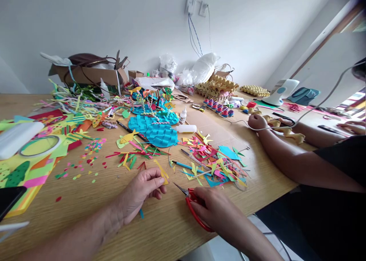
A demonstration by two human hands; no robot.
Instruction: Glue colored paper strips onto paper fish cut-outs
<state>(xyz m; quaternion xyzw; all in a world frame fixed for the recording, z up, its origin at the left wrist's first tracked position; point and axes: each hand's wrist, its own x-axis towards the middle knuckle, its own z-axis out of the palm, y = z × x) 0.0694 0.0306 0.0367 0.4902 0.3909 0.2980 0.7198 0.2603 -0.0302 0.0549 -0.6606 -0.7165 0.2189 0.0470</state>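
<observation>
My left hand (148,186) pinches a narrow yellow paper strip (161,170) between thumb and fingers above the wooden table (126,242). To its right, my right hand (204,204) is wrapped round red-handled scissors (197,215), their tips pointing left toward the strip without touching it. Paper scraps (200,150) in many colours lie beyond both hands, with a blue pencil (191,167) among them. Behind these sits a blue textured paper piece (161,135). A yellow paper fish (127,137) lies to its left.
Glue bottles (183,115) stand or lie mid-table. At left are coloured sheets (37,181) and a tape roll (40,145). A cardboard box (85,78) and egg cartons (217,86) line the wall. Another person's arms (280,154) reach in from the right.
</observation>
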